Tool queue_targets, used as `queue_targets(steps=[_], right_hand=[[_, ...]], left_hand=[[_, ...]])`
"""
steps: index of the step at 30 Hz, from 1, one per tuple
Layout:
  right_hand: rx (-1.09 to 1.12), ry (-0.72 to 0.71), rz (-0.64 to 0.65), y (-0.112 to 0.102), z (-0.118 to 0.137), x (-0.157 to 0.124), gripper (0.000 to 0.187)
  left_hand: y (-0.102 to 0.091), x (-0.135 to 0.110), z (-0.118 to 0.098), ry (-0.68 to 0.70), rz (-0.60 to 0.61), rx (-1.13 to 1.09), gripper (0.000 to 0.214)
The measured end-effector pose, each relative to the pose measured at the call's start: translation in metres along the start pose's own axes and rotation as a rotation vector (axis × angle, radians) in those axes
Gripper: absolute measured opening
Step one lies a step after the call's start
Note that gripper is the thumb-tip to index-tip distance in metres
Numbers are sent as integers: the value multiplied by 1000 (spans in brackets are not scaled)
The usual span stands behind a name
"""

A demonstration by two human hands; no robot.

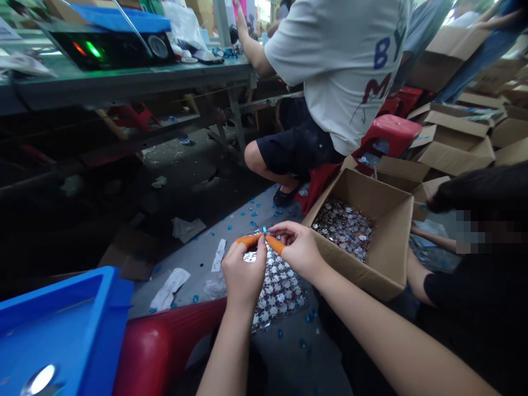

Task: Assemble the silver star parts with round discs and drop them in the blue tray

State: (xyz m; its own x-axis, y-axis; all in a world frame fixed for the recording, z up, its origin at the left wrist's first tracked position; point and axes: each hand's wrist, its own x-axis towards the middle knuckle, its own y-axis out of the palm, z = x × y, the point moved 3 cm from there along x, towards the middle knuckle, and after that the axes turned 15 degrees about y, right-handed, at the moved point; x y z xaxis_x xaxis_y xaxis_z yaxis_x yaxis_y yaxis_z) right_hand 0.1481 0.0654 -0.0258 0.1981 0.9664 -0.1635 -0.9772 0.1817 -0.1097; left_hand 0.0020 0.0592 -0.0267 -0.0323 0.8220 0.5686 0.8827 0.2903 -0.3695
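Both hands meet near the middle of the head view, with orange finger covers on some fingers. Between the fingertips is a small shiny blue piece [264, 229], too small to name more exactly. My left hand [242, 267] pinches it from the left, and my right hand [300, 250] has thumb and finger closed on it from the right. Below them lies a clear plastic bag or sheet of silver flower-shaped pieces [276, 294]. A cardboard box [390, 236] beside my right forearm holds many similar loose silver pieces [344, 225].
At lower left, a blue tray [93, 330] with a round shiny disc [43, 379] sits by a red stool [152, 346]. A co-worker [338, 66] sits ahead at a green workbench [124, 77]. Another person crouches at right. Open cartons [457, 137] stand behind; blue bits litter the floor.
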Motion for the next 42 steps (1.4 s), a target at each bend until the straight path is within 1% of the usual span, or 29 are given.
queue_targets(steps=[3,5,7,11,15,17,19,24,27,29,32,36,39,42], right_hand=[[-141,-103,-33,-4,4,-1,17],[-260,-201,-52,-6,7,-2,16],[-345,-268,-61,-8,10,-3,17],[-410,-322,-48,-10,14,-5,20],[-456,-370,-39,-9,17,-6,19],[-470,-386,-41,-8,18,-7,17],[-471,-390,-43,-7,17,-7,16],[-444,-372,-33,-7,17,-8,12],[-412,-318,-22,-8,16,-8,9],[-354,-257,6,-8,14,-6,10],[-237,-152,59,-9,10,-2,12],[-144,-25,72,-10,5,3,18],[-126,18,54,-10,2,5,19],[-116,13,37,-8,2,4,17]], left_hand=[[1,-1,2,-38,13,-36,17],[1,-1,3,-32,34,-34,16],[1,0,2,-10,58,-28,16],[0,1,0,57,83,4,14],[2,0,-2,127,96,75,12],[3,-1,-2,125,106,108,12],[3,-1,-1,91,110,108,12],[3,1,-1,-17,74,47,12],[2,2,-3,-26,62,48,11],[2,2,-4,7,55,73,10],[3,2,-5,97,63,126,9],[6,-1,-3,229,112,197,10],[9,-3,-1,287,159,212,8],[10,-4,-2,300,142,211,7]])
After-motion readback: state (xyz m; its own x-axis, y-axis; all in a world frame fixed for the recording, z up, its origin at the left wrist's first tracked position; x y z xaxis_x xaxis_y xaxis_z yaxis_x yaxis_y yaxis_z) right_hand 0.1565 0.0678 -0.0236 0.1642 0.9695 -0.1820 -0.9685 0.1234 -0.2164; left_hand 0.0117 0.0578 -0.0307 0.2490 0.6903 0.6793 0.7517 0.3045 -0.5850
